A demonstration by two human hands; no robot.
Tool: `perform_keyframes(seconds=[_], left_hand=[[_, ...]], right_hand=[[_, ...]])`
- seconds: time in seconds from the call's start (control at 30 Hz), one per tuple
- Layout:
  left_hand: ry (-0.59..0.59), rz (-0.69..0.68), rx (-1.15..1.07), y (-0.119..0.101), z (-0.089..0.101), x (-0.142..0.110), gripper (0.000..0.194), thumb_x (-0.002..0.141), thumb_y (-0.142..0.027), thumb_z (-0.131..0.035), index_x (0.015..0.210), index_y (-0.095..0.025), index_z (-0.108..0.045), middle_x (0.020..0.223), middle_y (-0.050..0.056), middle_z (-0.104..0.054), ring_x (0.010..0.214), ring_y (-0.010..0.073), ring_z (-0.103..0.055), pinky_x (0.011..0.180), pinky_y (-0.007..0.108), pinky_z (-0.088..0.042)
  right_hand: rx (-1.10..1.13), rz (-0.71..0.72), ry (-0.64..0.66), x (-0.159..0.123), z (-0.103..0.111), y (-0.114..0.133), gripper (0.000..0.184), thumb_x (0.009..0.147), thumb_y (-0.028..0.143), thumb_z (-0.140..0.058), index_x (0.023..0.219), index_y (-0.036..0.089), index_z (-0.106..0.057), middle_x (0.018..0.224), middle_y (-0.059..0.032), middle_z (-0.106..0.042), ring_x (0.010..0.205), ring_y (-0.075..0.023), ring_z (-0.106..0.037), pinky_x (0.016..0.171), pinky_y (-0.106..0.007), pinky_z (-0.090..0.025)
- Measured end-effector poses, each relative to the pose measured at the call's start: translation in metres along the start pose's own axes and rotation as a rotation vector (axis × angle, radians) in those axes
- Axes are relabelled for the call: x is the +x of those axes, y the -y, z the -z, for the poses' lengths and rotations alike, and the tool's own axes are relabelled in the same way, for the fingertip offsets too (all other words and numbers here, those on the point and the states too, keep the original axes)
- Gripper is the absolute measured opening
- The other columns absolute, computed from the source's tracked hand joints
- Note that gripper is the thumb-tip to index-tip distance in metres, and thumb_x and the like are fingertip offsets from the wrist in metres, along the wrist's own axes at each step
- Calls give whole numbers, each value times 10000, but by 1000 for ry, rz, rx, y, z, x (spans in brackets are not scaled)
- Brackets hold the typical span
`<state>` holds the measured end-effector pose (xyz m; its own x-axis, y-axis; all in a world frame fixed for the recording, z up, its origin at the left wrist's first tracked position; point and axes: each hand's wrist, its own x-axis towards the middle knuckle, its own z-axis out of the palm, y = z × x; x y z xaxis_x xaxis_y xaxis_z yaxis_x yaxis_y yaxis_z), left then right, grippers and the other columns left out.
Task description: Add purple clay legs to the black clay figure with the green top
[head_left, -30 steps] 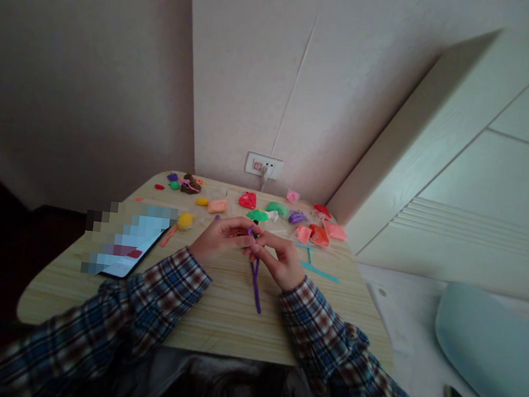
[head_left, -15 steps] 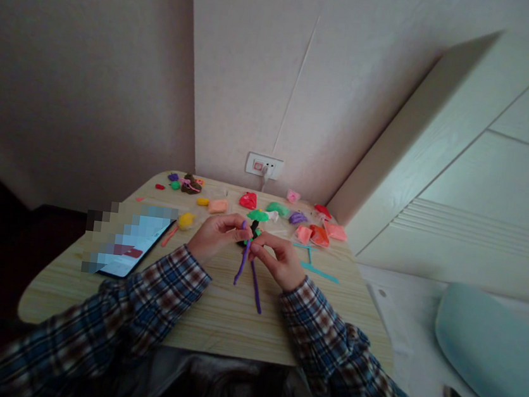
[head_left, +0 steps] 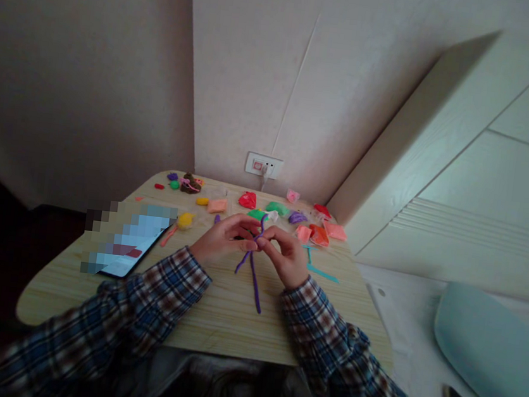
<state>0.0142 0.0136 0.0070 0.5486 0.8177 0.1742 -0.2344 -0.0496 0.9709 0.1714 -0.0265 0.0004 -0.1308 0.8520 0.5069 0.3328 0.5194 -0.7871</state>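
Between my hands, above the middle of the table, is a thin purple clay strip (head_left: 242, 261), its upper end poking up past the fingertips and its lower end hanging down to the left. My left hand (head_left: 226, 239) pinches it between thumb and fingers. From the other side my right hand (head_left: 283, 253) pinches the same strip, the fingertips of both hands nearly meeting. A second purple strip (head_left: 256, 287) lies on the wood just below. Behind the fingers a green clay top (head_left: 257, 213) shows; the dark piece under it is hidden by my hands.
A tablet (head_left: 135, 244) lies at the left of the table (head_left: 193, 318). Along the back are a red clay packet (head_left: 247, 200), a purple packet (head_left: 297, 217), an orange packet (head_left: 319, 235) and a yellow lump (head_left: 185, 219). Teal strips (head_left: 323, 273) lie right of my hands.
The held purple strip first came out of my fingers and hung down on the left; now its upper end rises above them. My left hand has shifted slightly right, covering the dark piece behind.
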Motion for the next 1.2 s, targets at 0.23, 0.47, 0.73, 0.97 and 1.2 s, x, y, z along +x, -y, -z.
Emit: perform_keyframes(seconds=[0.23,0.47,0.73,0.97,1.2], left_hand=[[79,77,27,1,1,-1,211,576,-234,-750,686,-122,-610,640,-15,-619,577,84,-564,548,191,-460],[151,84,18,3,0,-1,215,641,-302,-714,721,-119,-634,656,7,-638,635,108,-579,633,231,-464],[176,48,36,7,3,-1,230,642,-336,-709,636,-134,-599,596,-15,-613,589,99,-548,603,227,-429],[168,130,-29,7,2,0,307,615,-365,-725,723,-101,-610,647,-1,-616,631,112,-557,629,246,-424],[171,144,-30,9,2,0,254,627,-319,-720,694,-103,-607,634,-12,-610,621,101,-540,624,239,-405]], right_hand=[[117,-14,-71,2,4,-7,218,779,403,-577,777,186,-593,740,-23,-600,703,-144,-546,693,-292,-455],[125,14,-64,1,3,-7,207,768,377,-600,703,184,-564,675,-4,-570,670,-134,-521,675,-286,-434],[143,17,-29,1,3,-5,199,774,374,-592,724,183,-580,687,-4,-564,684,-138,-521,683,-284,-427],[108,43,-27,1,3,-5,173,776,334,-596,704,178,-572,650,7,-555,661,-131,-512,669,-275,-417],[139,46,-8,0,4,-4,158,786,309,-591,696,182,-566,646,11,-553,654,-128,-504,665,-271,-404]])
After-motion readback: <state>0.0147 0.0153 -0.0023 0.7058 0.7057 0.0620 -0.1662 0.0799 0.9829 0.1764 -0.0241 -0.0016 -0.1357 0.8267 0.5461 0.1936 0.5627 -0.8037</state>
